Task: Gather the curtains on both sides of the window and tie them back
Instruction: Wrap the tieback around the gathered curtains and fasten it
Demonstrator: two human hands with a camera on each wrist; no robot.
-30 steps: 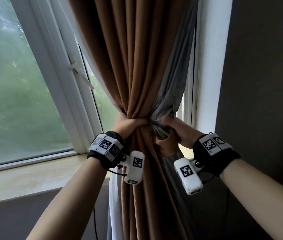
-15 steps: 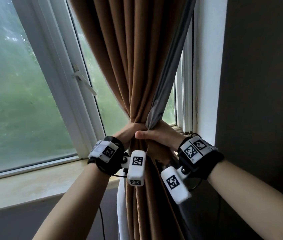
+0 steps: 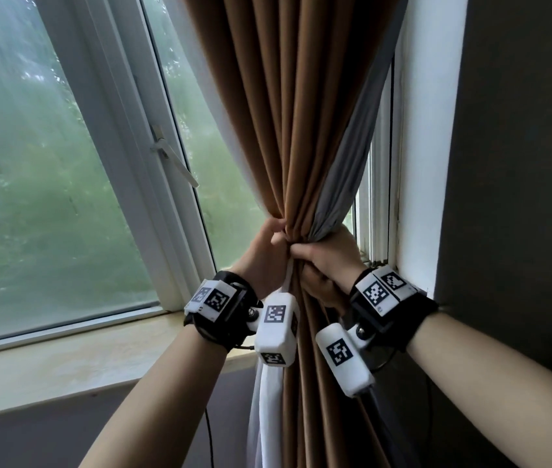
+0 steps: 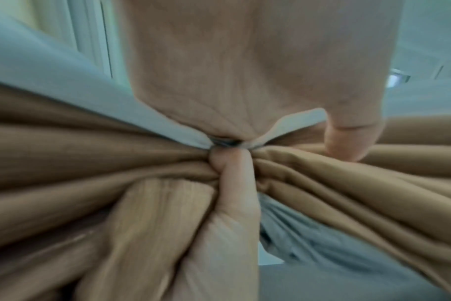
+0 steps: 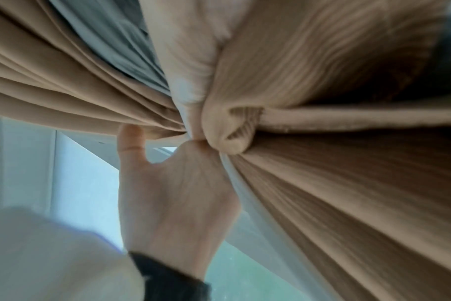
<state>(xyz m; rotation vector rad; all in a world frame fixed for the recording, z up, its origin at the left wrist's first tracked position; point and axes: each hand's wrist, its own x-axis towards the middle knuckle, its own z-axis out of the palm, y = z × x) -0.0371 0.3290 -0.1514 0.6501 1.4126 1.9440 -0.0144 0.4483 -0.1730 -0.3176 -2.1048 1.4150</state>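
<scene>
A brown pleated curtain (image 3: 301, 130) with a grey lining (image 3: 342, 184) and a white sheer layer (image 3: 267, 400) hangs at the right side of the window. It is bunched into a narrow waist just above sill height. My left hand (image 3: 266, 255) grips that waist from the left, and my right hand (image 3: 326, 261) grips it from the right with the thumb lying across the front. The two hands touch. In the left wrist view the brown folds (image 4: 65, 152) fan out from the pinch point. The right wrist view shows the left hand (image 5: 173, 193) against the gathered cloth (image 5: 348, 203).
A white-framed window (image 3: 122, 163) with a lever handle (image 3: 173, 160) stands to the left, above a pale sill (image 3: 65, 359). A white window reveal (image 3: 426, 163) and a dark wall (image 3: 521, 197) close in on the right. A thin black cable (image 3: 208, 434) hangs below my left forearm.
My right hand has drawn the loose grey edge leftward into the bundle and closed up against my left hand. The curtain's waist is tighter, and more window shows to its right.
</scene>
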